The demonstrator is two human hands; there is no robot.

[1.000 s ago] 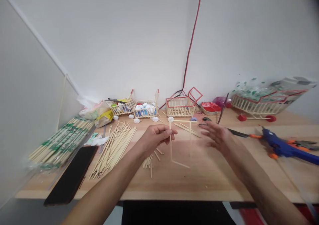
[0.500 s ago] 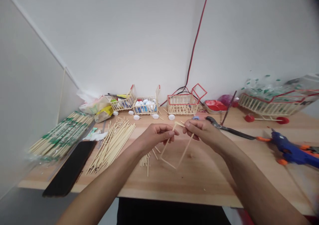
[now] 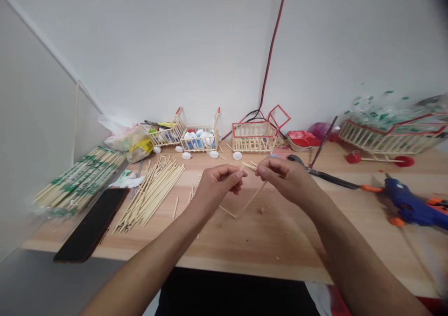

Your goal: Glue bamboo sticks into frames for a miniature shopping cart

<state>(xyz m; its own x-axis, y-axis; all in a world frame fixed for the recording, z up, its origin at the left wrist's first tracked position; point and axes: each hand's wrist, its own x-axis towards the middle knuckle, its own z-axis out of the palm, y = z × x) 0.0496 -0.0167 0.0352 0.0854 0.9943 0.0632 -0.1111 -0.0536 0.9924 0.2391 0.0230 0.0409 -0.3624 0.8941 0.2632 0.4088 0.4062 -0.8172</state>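
Both my hands meet above the middle of the wooden table (image 3: 280, 241). My left hand (image 3: 215, 185) pinches one top corner of a thin bamboo stick frame (image 3: 250, 199). My right hand (image 3: 283, 178) is closed on the frame's other top corner. The frame hangs tilted between them, its lower corner close to the tabletop. Loose bamboo sticks (image 3: 154, 192) lie in a pile left of my left hand.
Packs of wrapped chopsticks (image 3: 77, 183) and a black phone (image 3: 91, 229) lie at the left. Small stick baskets (image 3: 199, 138), one with red edging (image 3: 254, 136), stand at the back. A blue glue gun (image 3: 409, 206), pliers (image 3: 325, 176) and a large stick cart (image 3: 385, 141) are on the right.
My right hand came in from an open reach and closed on the frame. The frame, held upright by my left hand alone before, now hangs tilted between both hands.
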